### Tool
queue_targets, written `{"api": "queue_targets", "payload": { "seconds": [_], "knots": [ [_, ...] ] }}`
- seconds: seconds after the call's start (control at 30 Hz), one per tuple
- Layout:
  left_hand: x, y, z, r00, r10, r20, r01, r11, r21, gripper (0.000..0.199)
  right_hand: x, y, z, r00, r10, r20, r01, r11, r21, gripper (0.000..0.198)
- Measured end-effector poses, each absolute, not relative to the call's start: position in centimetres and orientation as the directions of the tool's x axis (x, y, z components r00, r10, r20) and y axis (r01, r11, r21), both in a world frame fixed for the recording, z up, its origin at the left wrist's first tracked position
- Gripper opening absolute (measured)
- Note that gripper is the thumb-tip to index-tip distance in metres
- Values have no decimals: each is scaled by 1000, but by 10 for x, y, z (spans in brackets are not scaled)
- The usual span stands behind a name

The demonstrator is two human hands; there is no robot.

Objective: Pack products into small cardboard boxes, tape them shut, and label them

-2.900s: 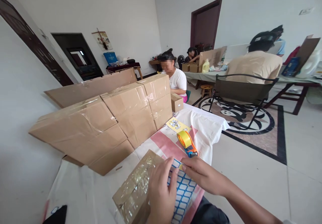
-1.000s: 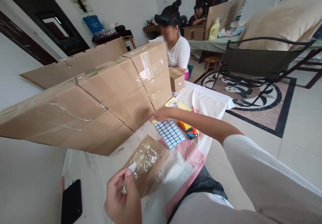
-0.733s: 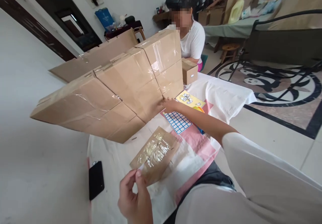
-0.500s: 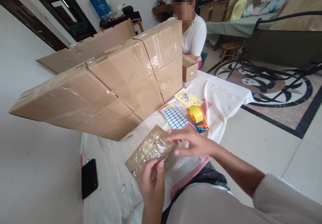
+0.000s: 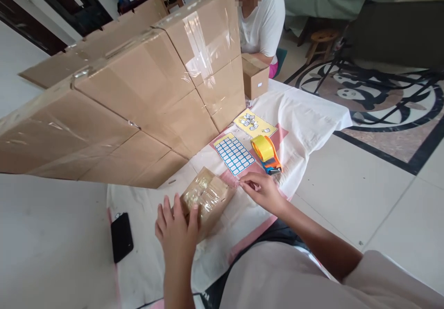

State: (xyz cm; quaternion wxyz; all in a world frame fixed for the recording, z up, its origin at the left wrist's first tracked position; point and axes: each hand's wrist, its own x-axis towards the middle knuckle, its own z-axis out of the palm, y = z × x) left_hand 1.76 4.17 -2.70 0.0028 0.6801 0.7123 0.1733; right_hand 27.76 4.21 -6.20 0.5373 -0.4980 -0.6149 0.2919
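Observation:
A small cardboard box (image 5: 212, 198), its top covered with shiny clear tape, sits on the cloth-covered table in front of me. My left hand (image 5: 177, 232) lies against its near left end, fingers spread and thumb on the top. Just off the box's right end, my right hand (image 5: 262, 192) is closed in a pinch; whatever its fingertips may hold is too small to make out. Beyond that hand are a tape dispenser (image 5: 266, 154) with a yellow roll and a sheet of blue-bordered labels (image 5: 236, 155).
Large taped cardboard boxes (image 5: 166, 101) form a wall along the table's far left side. Behind the labels lies a yellow sheet (image 5: 239, 120) with several small white pieces. A black phone (image 5: 121, 237) rests at the left edge. Across the table sits a person (image 5: 265, 17) beside another box (image 5: 255, 78).
My left hand has moved left and spread over the box's end. My right hand has drawn back from above the box and closed into a pinch. The view has tipped downward.

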Motion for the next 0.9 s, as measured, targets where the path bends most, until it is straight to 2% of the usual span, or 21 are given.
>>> {"api": "queue_targets", "payload": {
  "seconds": [0.07, 0.13, 0.23, 0.37, 0.5, 0.6, 0.7, 0.8, 0.9],
  "knots": [
    [-6, 43, -38, -56, 992, 113, 968, 26, 249, 67, 274, 50, -80, 99, 943, 317, 337, 268, -903, 12],
    [-22, 41, -44, 30, 997, 65, 954, -49, 297, 69, 269, 55, -96, 81, 956, 281, 369, 233, -900, 13],
    [-31, 37, -43, 110, 992, 63, 935, -125, 331, 66, 260, 59, -112, 39, 971, 235, 371, 204, -906, 14],
    [-30, 39, -36, 141, 989, 49, 928, -149, 342, 63, 249, 62, -121, 36, 982, 188, 318, 167, -933, 13],
    [-29, 41, -36, 147, 988, 45, 931, -154, 331, 62, 245, 67, -120, -24, 986, 167, 334, 165, -928, 16],
    [-29, 40, -36, 149, 988, 43, 933, -155, 324, 62, 256, 68, -114, -223, 961, 166, 251, 221, -942, 24],
    [-26, 40, -34, 133, 991, 15, 943, -132, 305, 61, 273, 63, -111, -426, 897, 120, 108, 182, -977, 40],
    [-24, 41, -32, 125, 992, -13, 950, -116, 291, 60, 281, 55, -115, -430, 899, 83, 55, 118, -992, 61],
    [-28, 42, -34, 134, 991, 1, 948, -129, 291, 60, 276, 52, -121, -407, 909, 85, -2, 92, -996, 71]
  ]
}}
